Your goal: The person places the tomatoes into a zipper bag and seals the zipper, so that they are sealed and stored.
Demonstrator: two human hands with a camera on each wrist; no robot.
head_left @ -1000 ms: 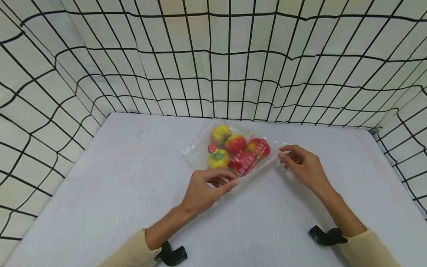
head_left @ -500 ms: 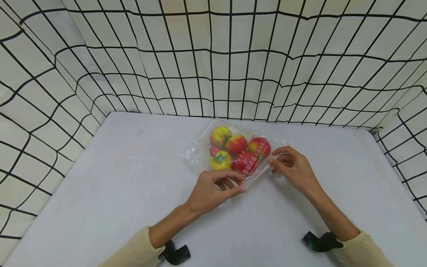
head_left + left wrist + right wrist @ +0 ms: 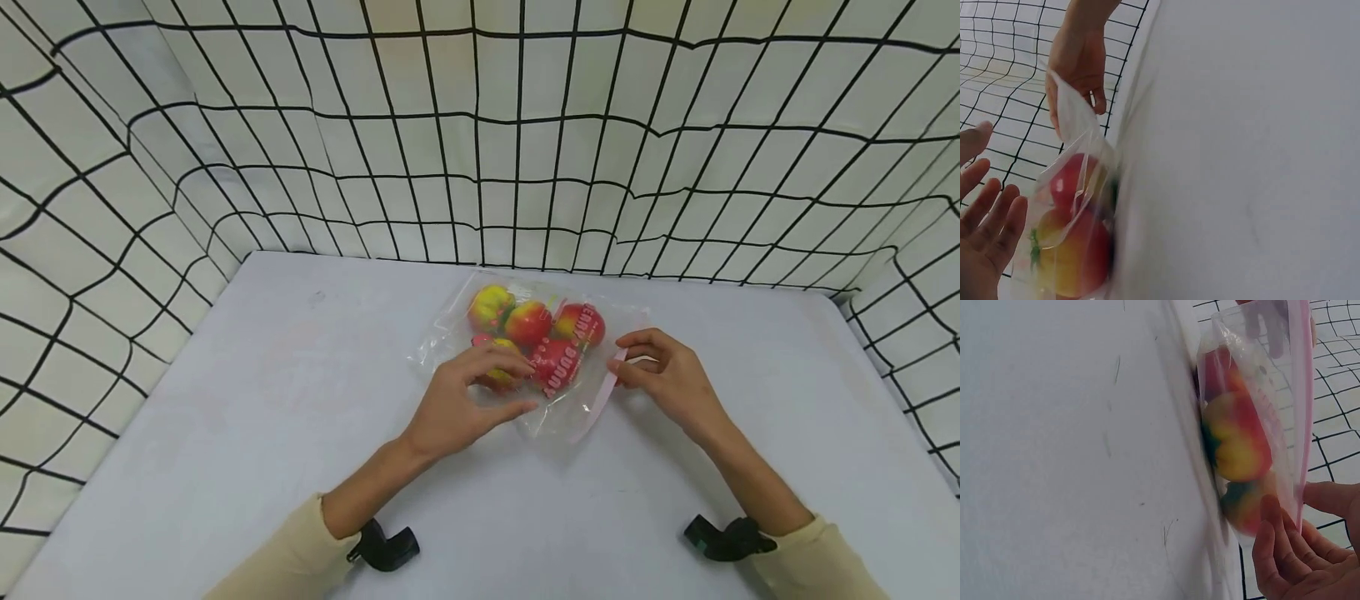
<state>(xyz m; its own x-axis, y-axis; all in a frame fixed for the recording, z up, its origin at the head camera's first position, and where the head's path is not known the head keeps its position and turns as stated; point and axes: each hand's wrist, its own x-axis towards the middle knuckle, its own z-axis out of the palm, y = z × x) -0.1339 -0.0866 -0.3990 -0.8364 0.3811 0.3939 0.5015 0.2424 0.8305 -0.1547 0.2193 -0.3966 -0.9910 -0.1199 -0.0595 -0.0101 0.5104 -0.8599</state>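
Observation:
A clear zip bag (image 3: 551,423) with pink print lies on the table, holding several red and yellow apple-like fruits (image 3: 528,323). Along its near right edge runs a pink zip strip (image 3: 602,397). My right hand (image 3: 671,379) pinches this strip near its upper end between thumb and fingers; the right wrist view shows the thumb at the pink edge (image 3: 1303,425). My left hand (image 3: 453,408) is over the bag's near left side, thumb and fingers apart, overlapping a yellow fruit (image 3: 504,354). In the left wrist view its fingers (image 3: 1010,231) are spread beside the bag.
A white table (image 3: 300,375) lies beneath the bag. Black grid netting (image 3: 517,179) in front of pale cloth encloses its back and sides. Black wrist devices (image 3: 386,546) sit at both sleeve cuffs.
The bag's pink zip edge has swung toward me and now stands more upright in view. My left hand has left that edge and shifted left over the fruit. The right hand has moved slightly left.

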